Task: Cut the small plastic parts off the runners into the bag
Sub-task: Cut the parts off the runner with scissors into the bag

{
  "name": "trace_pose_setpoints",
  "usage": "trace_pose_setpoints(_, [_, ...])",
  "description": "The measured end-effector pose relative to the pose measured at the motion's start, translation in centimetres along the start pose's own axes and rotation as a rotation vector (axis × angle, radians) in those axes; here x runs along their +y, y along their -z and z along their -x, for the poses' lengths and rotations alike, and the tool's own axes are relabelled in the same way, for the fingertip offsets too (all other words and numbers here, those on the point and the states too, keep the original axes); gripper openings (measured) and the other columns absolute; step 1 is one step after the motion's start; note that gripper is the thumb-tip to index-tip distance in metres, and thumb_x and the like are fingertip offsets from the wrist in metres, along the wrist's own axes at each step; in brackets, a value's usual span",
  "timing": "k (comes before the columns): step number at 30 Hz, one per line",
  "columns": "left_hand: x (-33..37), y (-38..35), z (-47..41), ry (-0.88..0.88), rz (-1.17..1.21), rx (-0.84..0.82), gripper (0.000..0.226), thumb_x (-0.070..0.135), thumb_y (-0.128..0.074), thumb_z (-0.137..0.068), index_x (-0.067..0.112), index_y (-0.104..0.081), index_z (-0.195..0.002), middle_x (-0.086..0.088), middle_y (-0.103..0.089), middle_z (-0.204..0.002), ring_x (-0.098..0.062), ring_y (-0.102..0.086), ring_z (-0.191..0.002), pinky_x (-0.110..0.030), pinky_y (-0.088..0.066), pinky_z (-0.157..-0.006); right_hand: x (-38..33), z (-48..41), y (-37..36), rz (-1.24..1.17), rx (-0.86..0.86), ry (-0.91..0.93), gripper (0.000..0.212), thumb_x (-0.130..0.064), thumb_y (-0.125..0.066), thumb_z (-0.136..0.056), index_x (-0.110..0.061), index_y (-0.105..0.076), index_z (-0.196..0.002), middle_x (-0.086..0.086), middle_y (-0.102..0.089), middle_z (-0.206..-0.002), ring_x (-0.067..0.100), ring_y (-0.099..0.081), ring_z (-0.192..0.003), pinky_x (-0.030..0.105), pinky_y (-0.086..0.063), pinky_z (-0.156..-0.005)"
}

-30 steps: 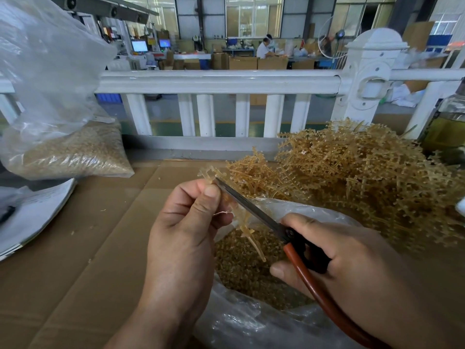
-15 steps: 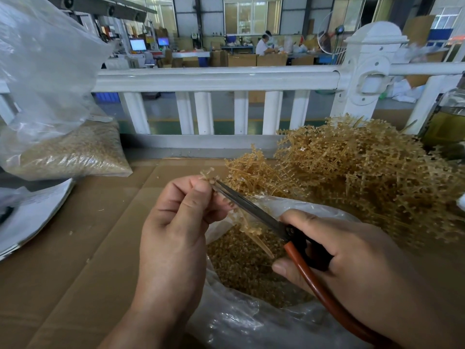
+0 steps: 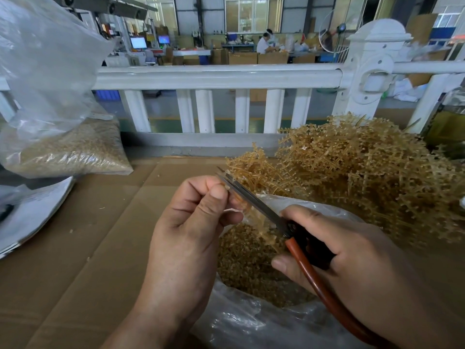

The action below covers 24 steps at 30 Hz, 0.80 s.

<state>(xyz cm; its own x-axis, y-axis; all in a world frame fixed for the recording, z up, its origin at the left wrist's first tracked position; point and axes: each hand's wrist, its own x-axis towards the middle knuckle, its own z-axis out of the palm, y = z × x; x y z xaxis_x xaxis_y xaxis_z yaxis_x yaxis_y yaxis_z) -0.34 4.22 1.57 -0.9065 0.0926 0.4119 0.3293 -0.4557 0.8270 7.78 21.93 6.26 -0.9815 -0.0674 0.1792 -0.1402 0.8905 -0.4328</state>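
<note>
Setup: left hand (image 3: 191, 238) pinches a runner (image 3: 251, 215) between thumb and fingers, right above the open bag (image 3: 251, 323) at 6 o'clock, so cut pieces drop straight in. The right hand (image 3: 352, 260) wraps the scissors (image 3: 251, 200) handles, blades nearly together on the runner, tips toward 11 o'clock. Loose parts (image 3: 246, 263) already lie in the bag. The runner pile (image 3: 364, 177) sits at 2 o'clock on the desk (image 3: 88, 248), probably for easy reach.

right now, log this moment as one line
left hand: pinches runner | right hand: grips scissors, blades at runner | bag: open under hands, parts inside | pile: runners, right
</note>
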Motion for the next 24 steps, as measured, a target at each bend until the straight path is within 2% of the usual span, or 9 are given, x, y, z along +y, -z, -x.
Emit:
trace_pose_setpoints(4, [-0.03, -0.14, 0.09, -0.007, 0.009, -0.018, 0.011, 0.027, -0.062, -0.091, 0.02, -0.069, -0.085, -0.006, -0.066, -0.084, -0.02, -0.061, -0.08, -0.028, -0.053, -0.074, -0.09, 0.06, -0.03, -0.016, 0.031, -0.008, 0.051, -0.084, -0.044, -0.068, -0.062, -0.044, -0.114, -0.031, -0.059, -0.084, -0.004, -0.06, -0.076, 0.019, -0.048, -0.055])
trace_pose_setpoints(7, [0.0, -0.12, 0.11, -0.014, 0.002, -0.032, 0.012, 0.026, -0.061, -0.092, 0.023, -0.07, -0.085, -0.004, -0.067, -0.084, -0.02, -0.062, -0.081, -0.029, -0.053, -0.074, -0.16, 0.08, -0.09, -0.025, 0.035, -0.02, 0.052, -0.085, -0.042, -0.066, -0.065, -0.041, -0.113, -0.034, -0.059, -0.089, -0.004, -0.06, -0.079, 0.02, -0.049, -0.055])
trace_pose_setpoints(11, [-0.11, -0.2, 0.16, -0.011, 0.013, -0.026, 0.011, 0.025, -0.061, -0.092, 0.022, -0.069, -0.085, -0.004, -0.067, -0.084, -0.02, -0.061, -0.081, -0.03, -0.053, -0.074, -0.02, 0.0, -0.16, -0.039, 0.032, -0.014, 0.058, -0.091, -0.036, -0.065, -0.062, -0.041, -0.116, -0.038, -0.057, -0.093, -0.009, -0.058, -0.083, 0.012, -0.044, -0.055])
trace_pose_setpoints(16, [-0.09, -0.32, 0.17, -0.005, 0.024, -0.02, 0.012, 0.026, -0.061, -0.091, 0.023, -0.07, -0.084, -0.003, -0.067, -0.083, -0.019, -0.061, -0.079, -0.029, -0.052, -0.073, -0.02, -0.04, -0.42, -0.088, 0.037, 0.019, 0.06, -0.084, -0.042, -0.066, -0.056, -0.046, -0.119, -0.042, -0.054, -0.09, -0.016, -0.055, -0.084, 0.003, -0.041, -0.068])
trace_pose_setpoints(19, [-0.02, -0.38, 0.23, -0.006, 0.032, -0.029, 0.013, 0.025, -0.06, -0.092, 0.024, -0.07, -0.084, -0.003, -0.067, -0.083, -0.018, -0.061, -0.079, -0.029, -0.052, -0.073, 0.04, 0.01, -0.53, -0.113, 0.046, 0.024, 0.059, -0.082, -0.046, -0.068, -0.052, -0.05, -0.118, -0.041, -0.055, -0.083, -0.015, -0.056, -0.078, 0.002, -0.04, -0.066])
trace_pose_setpoints(24, [0.11, -0.44, 0.33, -0.001, 0.028, -0.042, 0.011, 0.027, -0.061, -0.091, 0.023, -0.07, -0.085, -0.004, -0.068, -0.085, -0.019, -0.062, -0.081, -0.036, -0.049, -0.077, 0.28, -0.04, -0.71, -0.149, 0.056, 0.041, 0.059, -0.082, -0.051, -0.068, -0.053, -0.05, -0.119, -0.036, -0.059, -0.086, -0.012, -0.059, -0.079, 0.003, -0.041, -0.066])
